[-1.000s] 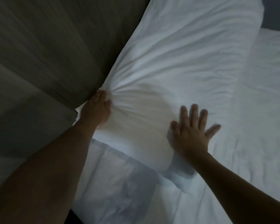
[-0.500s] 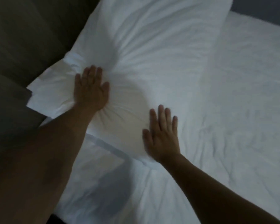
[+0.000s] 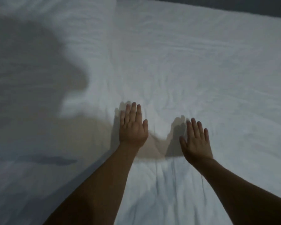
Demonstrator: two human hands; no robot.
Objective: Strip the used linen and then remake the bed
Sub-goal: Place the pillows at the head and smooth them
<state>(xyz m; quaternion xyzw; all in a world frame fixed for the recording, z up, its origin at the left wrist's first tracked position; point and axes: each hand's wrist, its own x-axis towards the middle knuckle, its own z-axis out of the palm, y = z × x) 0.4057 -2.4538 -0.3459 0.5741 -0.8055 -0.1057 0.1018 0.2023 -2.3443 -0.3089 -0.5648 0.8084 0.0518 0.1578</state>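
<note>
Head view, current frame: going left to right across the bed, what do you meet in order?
Large dark shadow on the white sheet → left hand, flat with straight fingers → right hand, also open → wrinkled bare sheet to the right edge.

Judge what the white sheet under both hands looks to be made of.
The white sheet looks like thin woven cloth, perhaps cotton, with a matte finish: it holds fine soft creases and shows no sheen. The left hand and right hand are spread flat over it. The exact fibre cannot be told.
</note>
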